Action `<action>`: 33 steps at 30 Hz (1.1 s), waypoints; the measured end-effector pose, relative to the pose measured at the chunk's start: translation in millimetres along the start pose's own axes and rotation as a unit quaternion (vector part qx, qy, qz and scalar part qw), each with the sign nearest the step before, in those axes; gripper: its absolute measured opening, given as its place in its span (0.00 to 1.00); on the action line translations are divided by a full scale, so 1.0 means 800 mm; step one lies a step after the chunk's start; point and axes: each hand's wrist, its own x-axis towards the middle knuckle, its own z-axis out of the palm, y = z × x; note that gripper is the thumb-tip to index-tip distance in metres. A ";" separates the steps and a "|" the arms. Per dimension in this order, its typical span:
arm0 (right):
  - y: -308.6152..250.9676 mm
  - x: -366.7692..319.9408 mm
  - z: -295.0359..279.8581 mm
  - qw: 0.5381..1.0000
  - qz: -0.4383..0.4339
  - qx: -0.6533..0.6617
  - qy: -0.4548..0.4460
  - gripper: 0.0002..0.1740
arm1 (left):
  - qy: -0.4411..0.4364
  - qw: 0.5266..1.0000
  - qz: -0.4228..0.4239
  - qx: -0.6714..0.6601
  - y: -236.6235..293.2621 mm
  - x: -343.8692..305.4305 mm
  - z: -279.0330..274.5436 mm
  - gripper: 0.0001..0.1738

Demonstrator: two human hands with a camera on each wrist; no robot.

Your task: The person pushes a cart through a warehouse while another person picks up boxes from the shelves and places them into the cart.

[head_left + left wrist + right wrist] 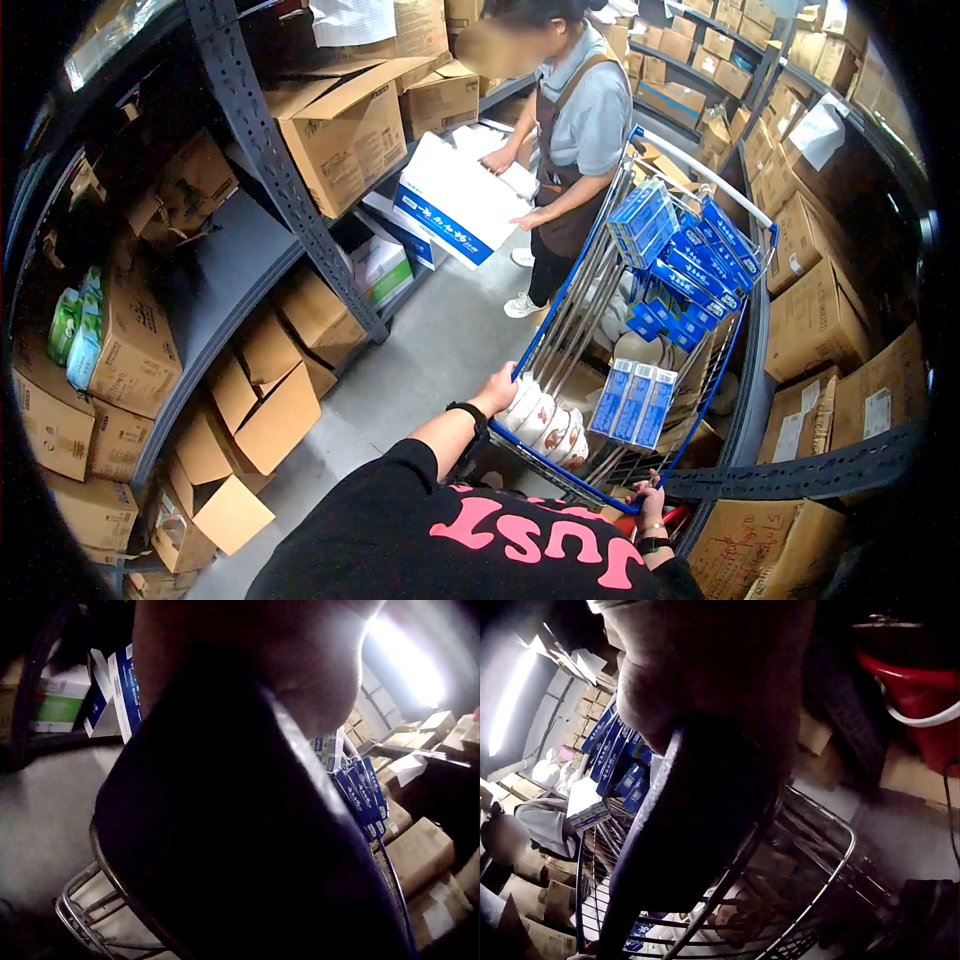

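A wire shopping cart with a blue rim stands in front of me. My left hand grips the rim at its near left corner, and my right hand holds the near right corner. Inside lie stacked blue boxes, several upright blue-and-white boxes and white rounded items with brown patterns. Both wrist views are mostly filled by a dark band and the heel of the hand, so the fingers are hidden there.
Beside the cart another person holds a large white-and-blue carton. Shelves with brown cartons line both sides. Opened cartons jut from the lower left shelf. A red bucket stands close by my right hand.
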 end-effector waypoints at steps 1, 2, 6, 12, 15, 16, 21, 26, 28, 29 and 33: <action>0.004 0.002 -0.005 1.000 -0.005 0.006 -0.008 0.32 | -0.001 1.000 -0.003 0.005 0.003 -0.001 -0.001 0.20; 0.008 0.006 -0.009 1.000 0.000 0.007 -0.009 0.31 | -0.002 1.000 -0.006 0.011 0.005 -0.002 -0.001 0.19; 0.000 0.003 -0.007 1.000 0.016 -0.002 -0.009 0.29 | 0.022 0.999 0.028 0.023 0.000 -0.002 0.008 0.18; -0.018 -0.010 -0.028 0.999 0.038 0.002 -0.014 0.30 | 0.014 0.999 0.018 0.041 -0.003 -0.023 0.026 0.19; -0.021 -0.023 -0.041 0.999 0.032 -0.010 0.013 0.31 | -0.002 0.999 0.034 0.020 -0.004 -0.043 0.039 0.19; -0.032 -0.041 -0.031 0.999 0.042 -0.014 0.023 0.31 | 0.008 0.998 0.058 0.010 0.004 -0.052 0.037 0.19; -0.014 -0.044 -0.078 0.998 0.053 0.045 -0.002 0.30 | -0.037 0.998 0.047 0.001 0.008 -0.085 0.050 0.21; -0.001 -0.033 -0.099 0.997 0.055 -0.058 0.020 0.30 | -0.014 0.998 0.069 -0.002 -0.014 -0.096 0.068 0.22; -0.009 -0.025 -0.096 0.998 0.050 -0.043 0.005 0.32 | 0.000 0.998 0.069 -0.002 -0.010 -0.095 0.069 0.22; 0.001 -0.007 -0.116 0.999 0.021 -0.035 -0.012 0.32 | 0.008 0.997 0.073 -0.006 -0.008 -0.094 0.070 0.22; 0.000 0.001 -0.125 0.998 0.005 -0.055 0.015 0.32 | 0.006 0.998 0.060 0.009 -0.001 -0.092 0.073 0.22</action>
